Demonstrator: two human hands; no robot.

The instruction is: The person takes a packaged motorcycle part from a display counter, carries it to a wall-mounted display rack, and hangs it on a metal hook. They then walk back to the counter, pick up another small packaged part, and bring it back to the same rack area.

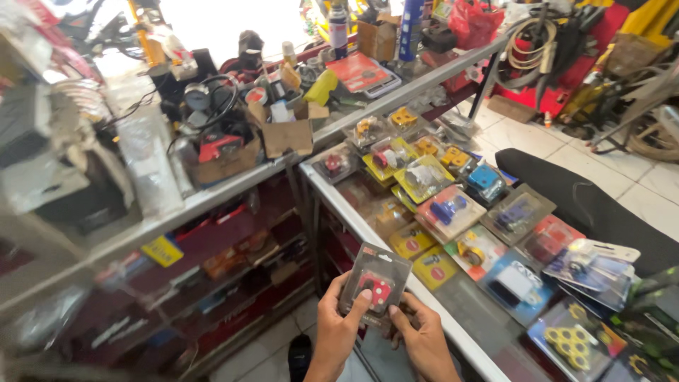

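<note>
While both hands grip it, a small blister pack point(373, 281) with a red part inside sits upright between them, low in the head view

Closed around the pack's lower left edge, the left hand point(338, 327) has its thumb pressed on the clear front beside the red part; the right hand point(423, 338) clasps the lower right corner, thumb laid along the bottom edge. Just right of the right hand runs the pale edge of a glass counter point(453, 325), and beyond it lie many more blister packs point(453, 212) (yellow, blue, red and dark cards), spread side by side. Up and left of the left hand, a long shelf point(212, 194) carries cardboard boxes point(286, 134) and tangled cables
</note>
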